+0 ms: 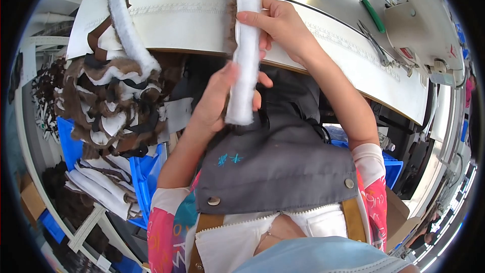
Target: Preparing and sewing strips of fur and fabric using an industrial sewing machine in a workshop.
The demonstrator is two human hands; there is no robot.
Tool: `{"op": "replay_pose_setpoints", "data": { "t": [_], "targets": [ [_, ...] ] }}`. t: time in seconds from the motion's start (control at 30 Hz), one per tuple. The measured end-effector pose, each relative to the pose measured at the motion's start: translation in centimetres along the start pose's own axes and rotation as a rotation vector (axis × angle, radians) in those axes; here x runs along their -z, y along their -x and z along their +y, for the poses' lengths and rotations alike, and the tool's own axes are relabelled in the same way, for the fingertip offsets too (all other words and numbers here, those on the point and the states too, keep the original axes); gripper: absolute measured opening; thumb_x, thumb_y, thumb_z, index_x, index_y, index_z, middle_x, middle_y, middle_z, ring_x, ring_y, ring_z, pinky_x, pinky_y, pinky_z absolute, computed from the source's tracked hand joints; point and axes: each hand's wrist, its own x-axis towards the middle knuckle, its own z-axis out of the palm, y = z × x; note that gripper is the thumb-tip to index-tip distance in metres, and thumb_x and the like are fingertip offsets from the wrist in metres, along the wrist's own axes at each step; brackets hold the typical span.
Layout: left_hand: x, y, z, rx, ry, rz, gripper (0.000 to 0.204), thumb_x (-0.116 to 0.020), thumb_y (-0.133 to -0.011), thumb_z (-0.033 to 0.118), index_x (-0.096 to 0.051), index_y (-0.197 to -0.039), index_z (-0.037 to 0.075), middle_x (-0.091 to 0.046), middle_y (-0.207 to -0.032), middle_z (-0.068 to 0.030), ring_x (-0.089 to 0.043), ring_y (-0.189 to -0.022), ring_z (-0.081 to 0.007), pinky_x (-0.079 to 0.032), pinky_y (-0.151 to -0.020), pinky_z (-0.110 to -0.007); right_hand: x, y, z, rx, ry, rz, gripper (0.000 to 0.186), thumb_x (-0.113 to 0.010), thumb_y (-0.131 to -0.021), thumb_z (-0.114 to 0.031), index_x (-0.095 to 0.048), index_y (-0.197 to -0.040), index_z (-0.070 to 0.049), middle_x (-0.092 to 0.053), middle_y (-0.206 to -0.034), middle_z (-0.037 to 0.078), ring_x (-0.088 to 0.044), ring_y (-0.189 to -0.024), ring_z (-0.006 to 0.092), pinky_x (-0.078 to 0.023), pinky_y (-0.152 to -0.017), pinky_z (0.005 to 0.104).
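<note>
White fluffy strip (245, 83): upper centre of the frame, running from the top edge down over the apron, brown fur along its left side
Left hand (216, 96): curled around the strip's lower part, thumb blurred
Right hand (285, 24): pinching the strip higher up, thumb on its face
Apron (283, 167): dark grey, centre
Fur pile (113, 103): brown, white and black, left
Green-handled tool (373, 14): upper right, on the table (187, 28)

The strip (245, 83) looks fluffy and matt, furry along one edge. The table (177, 28) looks smooth, the plate (326, 0) polished metal with a bright gleam. The apron (283, 182) is matt cloth, the bin (143, 179) smooth plastic, the tool's handle (373, 15) glossy plastic.
</note>
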Motion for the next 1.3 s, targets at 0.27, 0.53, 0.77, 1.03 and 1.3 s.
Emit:
{"op": "replay_pose_setpoints", "data": {
  "t": [0.27, 0.53, 0.77, 1.03, 1.3],
  "targets": [
    [1.1, 0.7, 1.3, -0.016, -0.401, 0.288, 0.029, -0.055, -0.090, 0.017, -0.055, -0.111, -0.004, -0.062, -0.082, -0.0093, -0.058, -0.067, -0.0122, -0.046, -0.061, -0.023, 7.7, 7.8, 1.3, 0.485, 1.089, 0.663, 0.021, -0.061, -0.084, -0.009, -0.065, -0.104, -0.005, -0.065, -0.098, 0.008, -0.059, -0.084, 0.0178, -0.046, -0.078, 0.0280],
    [3.5, 6.2, 2.2, -0.276, -1.068, 0.156, 0.010, -0.065, -0.077, 0.000, -0.057, -0.074, -0.004, -0.058, -0.074, -0.0072, -0.054, -0.068, -0.0156, -0.042, -0.061, -0.026, 15.1, 14.8, 5.2, 0.358, 1.441, 0.796, 0.030, -0.059, -0.081, -0.002, -0.061, -0.110, -0.004, -0.060, -0.097, 0.012, -0.056, -0.086, 0.0286, -0.045, -0.078, 0.0365],
    [6.5, 9.3, 5.2, 0.063, -1.185, -0.248, 0.022, -0.070, -0.070, 0.004, -0.051, -0.073, -0.006, -0.049, -0.069, -0.0068, -0.044, -0.062, -0.0164, -0.036, -0.056, -0.029, 15.6, 16.0, 4.7, 0.218, 1.506, 0.783, 0.020, -0.057, -0.082, -0.003, -0.061, -0.102, -0.001, -0.058, -0.090, 0.014, -0.056, -0.084, 0.0301, -0.045, -0.075, 0.0368],
    [4.2, 5.4, 4.2, 0.281, -1.083, -0.154, 0.024, -0.063, -0.086, 0.022, -0.062, -0.085, -0.002, -0.058, -0.070, -0.0011, -0.046, -0.061, -0.0037, -0.037, -0.052, -0.022, 11.8, 18.5, 1.5, 0.199, 1.007, 0.700, 0.021, -0.053, -0.088, -0.006, -0.060, -0.107, 0.000, -0.059, -0.090, 0.013, -0.057, -0.076, 0.0224, -0.044, -0.073, 0.0293],
    [-0.5, 1.1, 2.2, 0.225, -0.749, -0.096, 0.025, -0.062, -0.087, 0.021, -0.062, -0.095, -0.003, -0.062, -0.074, -0.0020, -0.056, -0.065, -0.0043, -0.045, -0.058, -0.019, 1.9, 16.8, -1.0, 0.217, 0.721, 0.126, 0.033, -0.063, -0.084, -0.018, -0.057, -0.114, -0.006, -0.058, -0.083, 0.008, -0.057, -0.069, 0.0177, -0.045, -0.062, 0.0269]
  ]
}}
